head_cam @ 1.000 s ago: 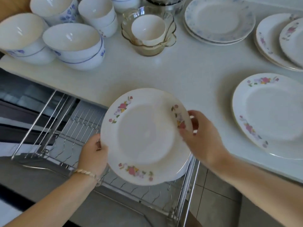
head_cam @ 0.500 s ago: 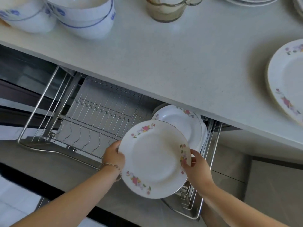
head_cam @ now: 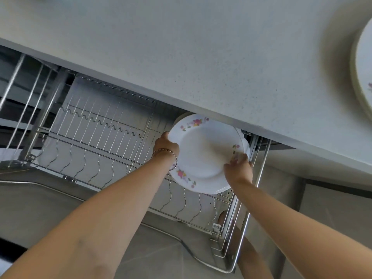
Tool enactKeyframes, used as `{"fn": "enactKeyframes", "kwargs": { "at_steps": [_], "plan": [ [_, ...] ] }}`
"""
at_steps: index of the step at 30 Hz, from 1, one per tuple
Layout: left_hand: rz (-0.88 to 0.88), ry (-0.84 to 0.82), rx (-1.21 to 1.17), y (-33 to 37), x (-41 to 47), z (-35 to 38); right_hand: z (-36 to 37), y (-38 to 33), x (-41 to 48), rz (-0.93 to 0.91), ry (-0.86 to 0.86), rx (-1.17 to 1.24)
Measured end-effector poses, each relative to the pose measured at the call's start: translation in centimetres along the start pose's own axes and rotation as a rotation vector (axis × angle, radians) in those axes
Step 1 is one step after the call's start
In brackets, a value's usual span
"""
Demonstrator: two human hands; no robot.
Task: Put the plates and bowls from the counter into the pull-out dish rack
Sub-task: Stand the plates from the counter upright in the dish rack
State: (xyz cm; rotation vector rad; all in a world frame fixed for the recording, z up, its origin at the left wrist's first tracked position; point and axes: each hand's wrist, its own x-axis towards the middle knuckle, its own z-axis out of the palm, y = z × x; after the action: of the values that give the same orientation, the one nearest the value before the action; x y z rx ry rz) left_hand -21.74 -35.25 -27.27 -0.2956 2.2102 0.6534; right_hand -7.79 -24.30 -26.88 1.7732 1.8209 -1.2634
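A white plate with pink flowers on its rim (head_cam: pixel 203 152) stands tilted at the right end of the pull-out wire dish rack (head_cam: pixel 96 141), below the counter's edge. My left hand (head_cam: pixel 166 147), a bracelet on the wrist, grips the plate's left rim. My right hand (head_cam: pixel 238 171) grips the lower right rim. Behind this plate the edges of other racked plates (head_cam: pixel 245 142) show; most of them is hidden.
The white counter (head_cam: pixel 201 57) overhangs the rack's back. One flowered plate (head_cam: pixel 364 75) lies on the counter at the far right edge of view. The rack's slots left of the held plate hold nothing. Grey floor lies under the rack.
Both hands have carried the plate down and back into the right end of the rack, against the plates there. The view has dropped; the bowls on the counter have left the frame.
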Motion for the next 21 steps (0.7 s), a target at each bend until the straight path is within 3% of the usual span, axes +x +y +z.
{"fn": "enactKeyframes", "kwargs": {
  "at_steps": [5, 10, 15, 21],
  "plan": [
    [-0.147, -0.015, -0.016, 0.9, 0.7, 0.9, 0.9, -0.4, -0.1, 0.085, 0.0, 0.023],
    [-0.074, -0.054, -0.068, 0.9, 0.8, 1.2, 1.5, 0.3, -0.3, 0.069, -0.009, 0.063],
    [-0.028, -0.104, -0.239, 0.4, -0.1, 1.8, 1.6, 0.2, 1.0, 0.133, 0.07, 0.26],
    [-0.011, -0.114, -0.313, -0.7, 0.4, 2.1, 1.8, 0.1, 2.0, 0.153, 0.116, 0.247]
  ]
}}
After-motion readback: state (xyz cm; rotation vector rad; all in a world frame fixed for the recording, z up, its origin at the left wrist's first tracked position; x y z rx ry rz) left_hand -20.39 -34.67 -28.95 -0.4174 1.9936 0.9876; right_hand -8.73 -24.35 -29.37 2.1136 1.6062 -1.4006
